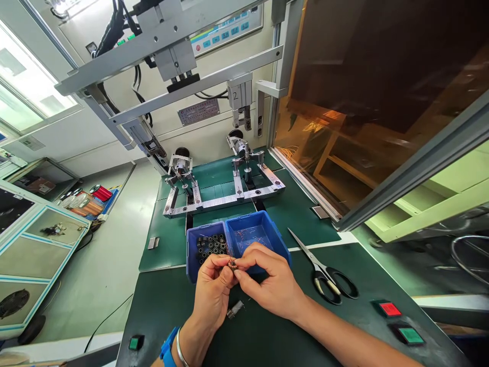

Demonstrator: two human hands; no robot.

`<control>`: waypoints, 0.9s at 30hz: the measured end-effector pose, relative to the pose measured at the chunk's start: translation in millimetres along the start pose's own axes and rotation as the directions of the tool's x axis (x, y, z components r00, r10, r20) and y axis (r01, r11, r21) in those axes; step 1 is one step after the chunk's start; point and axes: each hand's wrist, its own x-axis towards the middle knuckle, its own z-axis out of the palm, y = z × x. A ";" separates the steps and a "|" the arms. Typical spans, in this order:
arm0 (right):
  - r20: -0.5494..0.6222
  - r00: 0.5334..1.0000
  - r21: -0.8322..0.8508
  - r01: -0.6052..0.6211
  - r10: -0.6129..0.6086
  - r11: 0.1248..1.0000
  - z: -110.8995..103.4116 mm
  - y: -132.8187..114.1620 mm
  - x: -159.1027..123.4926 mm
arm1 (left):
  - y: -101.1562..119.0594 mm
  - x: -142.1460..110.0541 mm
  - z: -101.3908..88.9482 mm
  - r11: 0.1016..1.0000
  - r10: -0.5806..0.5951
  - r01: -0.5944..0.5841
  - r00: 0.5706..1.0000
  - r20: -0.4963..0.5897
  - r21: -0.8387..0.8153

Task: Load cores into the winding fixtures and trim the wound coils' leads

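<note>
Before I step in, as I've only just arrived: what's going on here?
A person's left hand and right hand pinch a small copper-coloured part between them. Beyond the hands, the left blue bin holds many small dark rings, and the right blue bin holds thin wire pieces. Scissors lie on the green tabletop to the right.

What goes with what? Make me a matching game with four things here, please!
1. Coppery piece
2. Scissors
3. Left box
4. Blue wristband

A. around the left wrist
B. holding many small rings
C. pinched by the left hand and right hand
D. lying on the green table, right of the right box

Pairs: 1-C, 2-D, 3-B, 4-A.
</note>
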 end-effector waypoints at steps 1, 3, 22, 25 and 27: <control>0.003 1.000 -0.007 -0.001 0.001 1.000 0.0 0.7 -0.7 | 0.1 -0.1 -0.1 1.000 0.000 0.000 1.000 -0.003 0.005; 0.008 1.000 -0.020 0.004 -0.004 1.000 0.5 2.3 -1.9 | -0.1 -0.6 0.0 1.000 -0.004 0.005 1.000 -0.018 0.017; 0.058 0.998 0.067 0.026 -0.030 0.997 -9.6 10.1 4.0 | -2.4 0.7 -8.9 0.972 0.175 -0.177 0.984 0.030 0.156; 0.082 0.996 0.092 0.010 -0.018 0.996 -10.2 8.8 5.0 | -2.0 0.7 -9.9 0.974 0.175 -0.180 0.983 0.048 0.138; 0.091 0.996 0.100 -0.001 -0.009 0.995 -10.2 9.2 4.5 | -1.2 0.9 -9.7 0.976 0.171 -0.175 0.984 0.045 0.127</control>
